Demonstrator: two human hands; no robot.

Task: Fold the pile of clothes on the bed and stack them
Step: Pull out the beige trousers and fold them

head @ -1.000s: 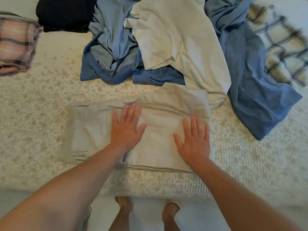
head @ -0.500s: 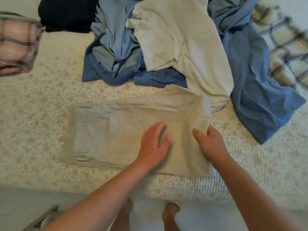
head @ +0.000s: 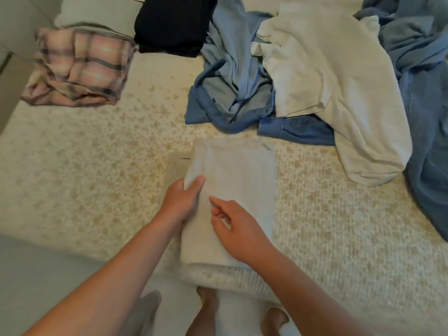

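- A bed (head: 97, 180) with a cream, speckled cover carries the clothes.
- Folded beige garment (head: 237, 180) lies at the near edge.
- Left hand (head: 180, 202) grips its left edge.
- Right hand (head: 238, 229) rests on it, fingers loosely curled.
- Unfolded pile (head: 315, 76) lies behind.

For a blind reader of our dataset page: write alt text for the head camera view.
A person's left hand grips the edge of a folded beige garment on a cream bedspread, while the right hand rests on top of it. Behind lie an unfolded heap of blue clothes and a white shirt, with a folded pink plaid item and a black one.
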